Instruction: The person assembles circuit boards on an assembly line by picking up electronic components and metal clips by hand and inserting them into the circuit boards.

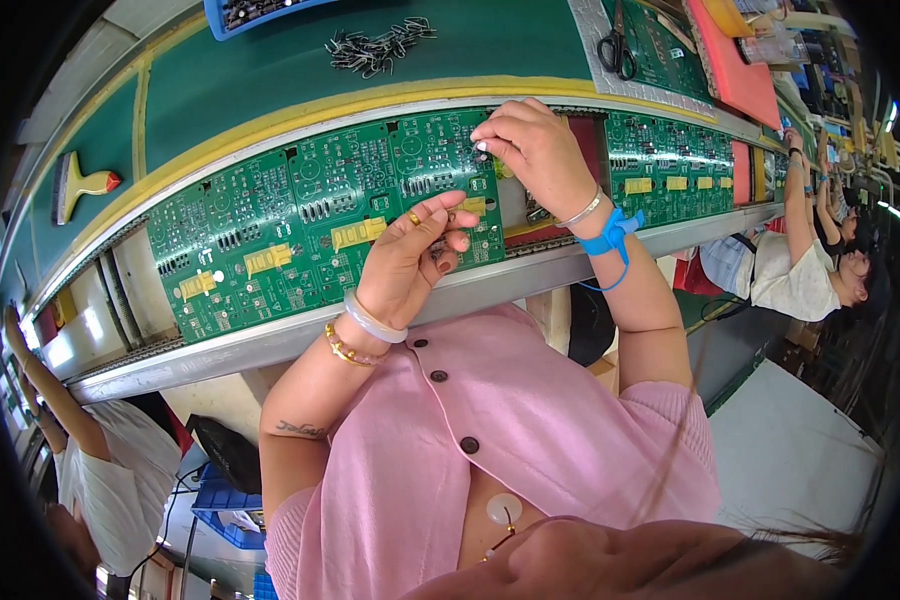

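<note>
A long panel of green circuit boards (pixel 315 190) lies in a metal-edged conveyor track in front of me, with yellow parts along its near side. Over its right half, my left hand (pixel 410 245) is turned partly palm up with curled fingers. Small dark bits seem to lie in those fingers, too small to name. At the panel's far right corner, my right hand (pixel 540 155) pinches a small dark electronic component (pixel 482 152) with thumb and forefinger, close against the board. A blue wrist strap (pixel 612 232) is on my right wrist.
Another green board panel (pixel 670 150) sits farther right on the track. Beyond the rail (pixel 270 345) and track lie a pile of metal-legged parts (pixel 380 47), a blue bin (pixel 260 12), a yellow-handled brush (pixel 85 187) and black scissors (pixel 617 52). Co-workers sit at both sides.
</note>
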{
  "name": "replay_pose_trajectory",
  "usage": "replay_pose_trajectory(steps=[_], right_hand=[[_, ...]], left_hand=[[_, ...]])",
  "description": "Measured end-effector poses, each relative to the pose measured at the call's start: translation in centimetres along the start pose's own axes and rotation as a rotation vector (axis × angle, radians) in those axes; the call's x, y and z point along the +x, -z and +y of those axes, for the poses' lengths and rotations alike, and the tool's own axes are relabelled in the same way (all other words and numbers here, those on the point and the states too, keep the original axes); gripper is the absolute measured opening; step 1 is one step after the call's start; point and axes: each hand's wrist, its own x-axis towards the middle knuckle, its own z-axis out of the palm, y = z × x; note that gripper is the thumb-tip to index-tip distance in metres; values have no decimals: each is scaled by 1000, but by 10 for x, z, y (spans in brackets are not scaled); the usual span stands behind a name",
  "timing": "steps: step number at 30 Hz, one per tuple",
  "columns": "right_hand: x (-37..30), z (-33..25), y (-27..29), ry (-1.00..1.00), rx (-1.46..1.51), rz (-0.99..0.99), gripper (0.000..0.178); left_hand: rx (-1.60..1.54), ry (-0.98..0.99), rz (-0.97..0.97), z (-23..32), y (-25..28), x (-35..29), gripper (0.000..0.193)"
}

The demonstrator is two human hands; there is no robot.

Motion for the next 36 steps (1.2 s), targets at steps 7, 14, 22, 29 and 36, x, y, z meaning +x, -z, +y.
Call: replay_pose_trajectory(steps=[7,14,22,29,36], right_hand=[[2,3,-5,27,-19,-26,8],[2,0,-4,46,-29,-52,9],[-3,-35,16,142,182,-93,18],[-5,-44,6,114,66,-38,11],[11,-2,-11,-89,-90,84,9]], left_hand=[[-6,-12,-64,-2,9,1,22],[75,-13,82,1,-6,-2,25],[-52,-12,12,-3,7,1,25],[-50,-45,-7,-1,1,0,29],[-32,-37,0,2,1,-5,33]])
